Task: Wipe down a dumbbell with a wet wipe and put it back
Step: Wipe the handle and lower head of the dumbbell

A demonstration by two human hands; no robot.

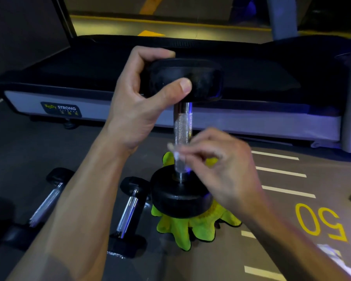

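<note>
Fingers (185,86) of the left hand (138,106) clamp the top head of the dumbbell (182,126), steadying it upright on a green cloth (182,228) on the floor (272,220). Right hand (221,165) fingers pinch a blurred pale scrap, likely the wipe (175,154), against the metal handle to rub it.

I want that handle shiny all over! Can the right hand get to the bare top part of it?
Probably yes. The right hand is low beside the handle, and nothing covers the upper part; the left hand holds only the top weight.
</note>
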